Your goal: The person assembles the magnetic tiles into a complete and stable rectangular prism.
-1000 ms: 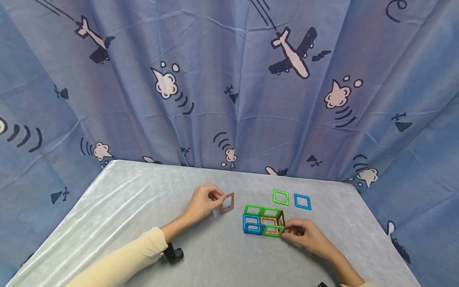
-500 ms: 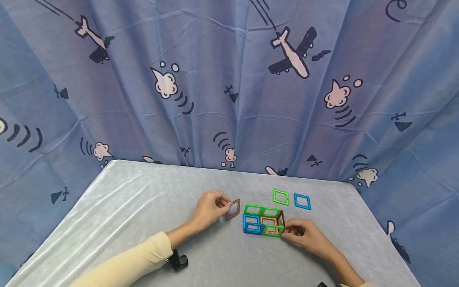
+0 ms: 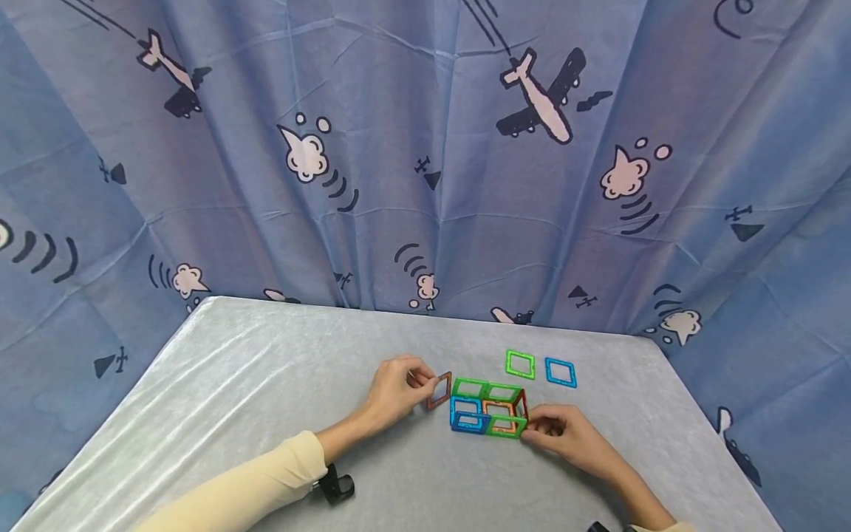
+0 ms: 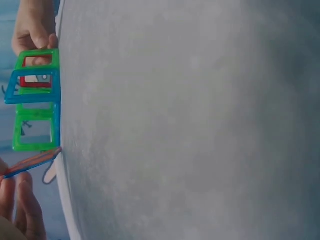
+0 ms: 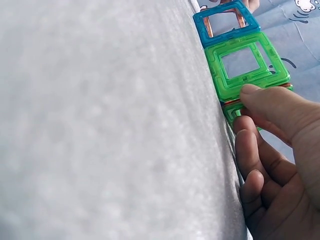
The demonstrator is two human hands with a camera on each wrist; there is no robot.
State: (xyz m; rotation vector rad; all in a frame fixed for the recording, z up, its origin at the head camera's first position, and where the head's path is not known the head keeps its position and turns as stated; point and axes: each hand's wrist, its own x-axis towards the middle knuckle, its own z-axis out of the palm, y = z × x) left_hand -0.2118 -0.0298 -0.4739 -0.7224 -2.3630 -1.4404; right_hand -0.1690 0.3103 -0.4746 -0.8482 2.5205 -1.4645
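Observation:
My left hand (image 3: 399, 391) pinches an orange-brown square magnetic tile (image 4: 32, 162), tilted and upright, close to the left end of a box-like structure of magnetic tiles (image 3: 488, 424). In the head view I cannot tell whether the tile touches it. Blue and green tiles form the front and back of this structure; a red tile (image 3: 523, 403) stands at its right end, and orange shows inside. My right hand (image 3: 570, 441) holds that right end, its thumb on a green tile (image 5: 217, 75) in the right wrist view and fingers partly behind.
Behind the structure lie two loose square tiles, one green (image 3: 509, 364) and one blue (image 3: 549, 372). A pale grey cloth (image 3: 279, 369) covers the table. A blue curtain (image 3: 372, 185) with airplane prints hangs along the far edge.
My left hand has moved right and slightly toward me, bringing the orange-brown tile up to the structure's left end. The right hand and the structure stay in place.

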